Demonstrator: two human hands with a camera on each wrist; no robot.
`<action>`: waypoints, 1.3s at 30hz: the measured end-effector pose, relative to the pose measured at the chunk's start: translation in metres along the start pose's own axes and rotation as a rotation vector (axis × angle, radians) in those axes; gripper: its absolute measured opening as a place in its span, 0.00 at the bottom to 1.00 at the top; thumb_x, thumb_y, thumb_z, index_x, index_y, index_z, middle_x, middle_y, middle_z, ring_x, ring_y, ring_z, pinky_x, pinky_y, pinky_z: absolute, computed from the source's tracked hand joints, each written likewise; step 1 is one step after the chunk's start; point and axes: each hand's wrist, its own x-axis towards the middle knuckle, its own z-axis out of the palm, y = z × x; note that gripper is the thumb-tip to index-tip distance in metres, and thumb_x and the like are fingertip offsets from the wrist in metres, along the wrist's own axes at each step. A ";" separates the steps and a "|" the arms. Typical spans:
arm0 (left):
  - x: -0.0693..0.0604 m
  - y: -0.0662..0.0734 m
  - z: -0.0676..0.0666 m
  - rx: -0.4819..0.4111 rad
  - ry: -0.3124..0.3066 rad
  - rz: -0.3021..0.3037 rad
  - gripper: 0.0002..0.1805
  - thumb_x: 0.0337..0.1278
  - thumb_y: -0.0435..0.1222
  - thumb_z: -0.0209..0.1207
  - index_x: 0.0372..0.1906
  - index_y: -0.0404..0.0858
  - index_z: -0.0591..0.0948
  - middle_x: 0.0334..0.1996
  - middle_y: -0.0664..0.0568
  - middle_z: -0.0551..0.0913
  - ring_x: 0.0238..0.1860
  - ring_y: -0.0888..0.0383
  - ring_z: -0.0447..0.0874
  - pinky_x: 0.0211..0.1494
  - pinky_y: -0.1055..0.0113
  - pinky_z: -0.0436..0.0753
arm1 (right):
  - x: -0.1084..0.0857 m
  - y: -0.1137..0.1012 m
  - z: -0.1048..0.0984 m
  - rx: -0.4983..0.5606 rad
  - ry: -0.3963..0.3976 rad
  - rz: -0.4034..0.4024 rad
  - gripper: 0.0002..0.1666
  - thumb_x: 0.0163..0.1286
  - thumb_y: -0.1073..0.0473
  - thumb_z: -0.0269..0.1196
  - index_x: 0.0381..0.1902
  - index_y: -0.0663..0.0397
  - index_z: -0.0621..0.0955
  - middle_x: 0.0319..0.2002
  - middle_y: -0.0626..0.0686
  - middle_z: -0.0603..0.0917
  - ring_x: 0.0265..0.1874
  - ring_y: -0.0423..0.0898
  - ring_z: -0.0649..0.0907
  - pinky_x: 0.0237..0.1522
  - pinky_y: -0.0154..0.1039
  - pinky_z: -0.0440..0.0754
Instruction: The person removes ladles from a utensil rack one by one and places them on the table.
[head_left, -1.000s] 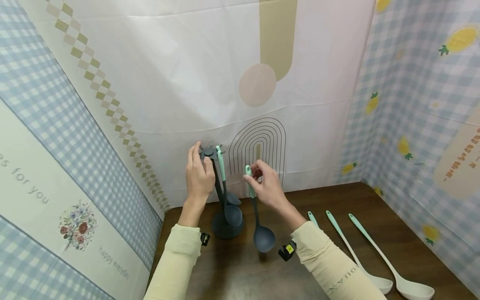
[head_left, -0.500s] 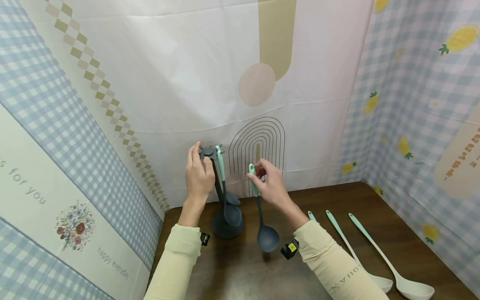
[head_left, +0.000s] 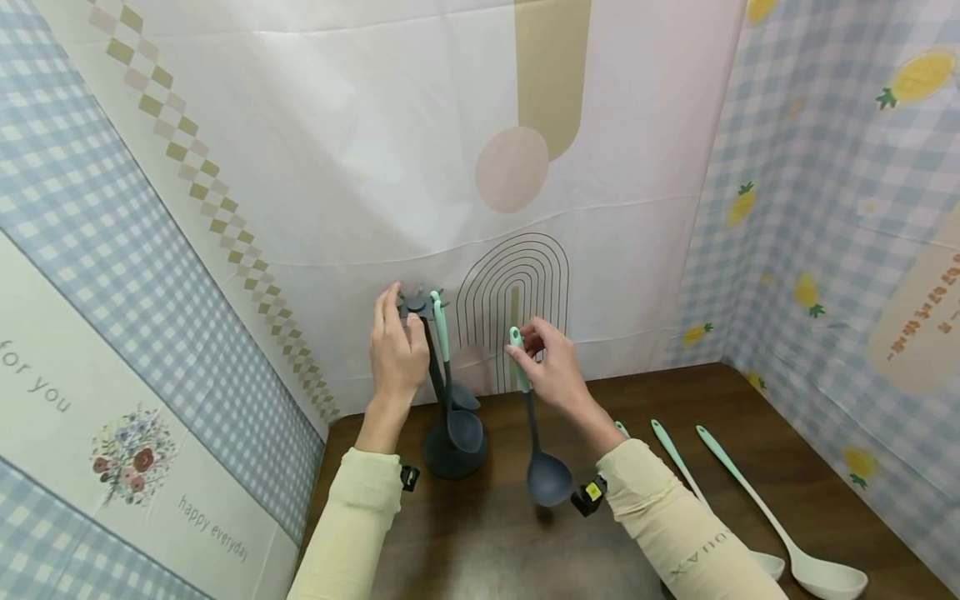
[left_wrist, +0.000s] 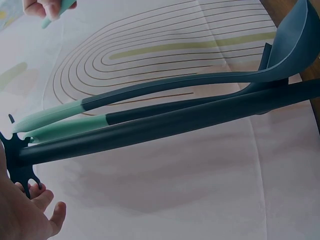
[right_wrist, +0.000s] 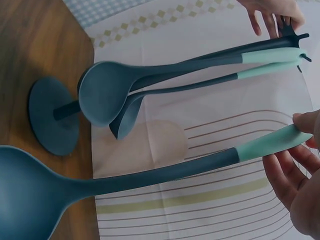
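My left hand (head_left: 400, 354) grips the top hook ring of a dark utensil stand (head_left: 437, 379), thumb at the ring's near side. From its hooks hang a dark ladle (right_wrist: 105, 92) with a mint handle and, behind it, a second dark utensil (right_wrist: 129, 117) whose head is partly hidden. To the right of the stand, my right hand (head_left: 557, 367) pinches the mint handle end of another dark soup ladle (head_left: 550, 479) between thumb and fingers. That ladle hangs bowl down, apart from the stand, its bowl just above the table.
On the right of the brown wooden table (head_left: 495, 558) lie white ladles (head_left: 825, 577) with mint handles, partly covered by my right sleeve (head_left: 675, 517). One mint handle tip (head_left: 621, 427) shows beside the sleeve. A patterned cloth wall (head_left: 375, 167) stands close behind the stand.
My right hand has moved a little to the right with the ladle, away from the stand. The left hand has stayed on the stand's top.
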 end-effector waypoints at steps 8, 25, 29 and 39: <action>0.000 0.000 0.001 0.002 0.001 0.002 0.31 0.78 0.40 0.42 0.79 0.32 0.67 0.75 0.39 0.69 0.56 0.34 0.80 0.57 0.38 0.79 | -0.002 0.015 -0.009 0.000 0.013 0.029 0.10 0.72 0.62 0.71 0.45 0.57 0.81 0.37 0.54 0.84 0.34 0.48 0.82 0.38 0.40 0.82; 0.000 0.000 0.000 0.002 -0.003 -0.002 0.31 0.78 0.39 0.42 0.79 0.32 0.66 0.75 0.39 0.69 0.52 0.35 0.80 0.53 0.39 0.79 | -0.008 0.059 -0.025 -0.099 0.039 0.120 0.11 0.71 0.61 0.72 0.44 0.58 0.81 0.36 0.57 0.84 0.34 0.51 0.84 0.36 0.39 0.83; 0.000 -0.001 0.000 0.010 0.001 -0.002 0.31 0.78 0.39 0.42 0.79 0.32 0.67 0.75 0.39 0.69 0.47 0.36 0.80 0.50 0.40 0.80 | -0.011 0.069 -0.027 -0.133 0.037 0.145 0.10 0.71 0.61 0.72 0.44 0.58 0.82 0.36 0.56 0.84 0.34 0.51 0.84 0.37 0.41 0.83; 0.000 0.000 0.001 0.004 0.007 0.009 0.31 0.77 0.39 0.43 0.79 0.32 0.67 0.75 0.39 0.69 0.42 0.38 0.80 0.45 0.43 0.80 | -0.023 0.096 -0.034 -0.168 0.023 0.218 0.11 0.72 0.60 0.71 0.46 0.60 0.82 0.36 0.57 0.84 0.36 0.52 0.84 0.40 0.44 0.82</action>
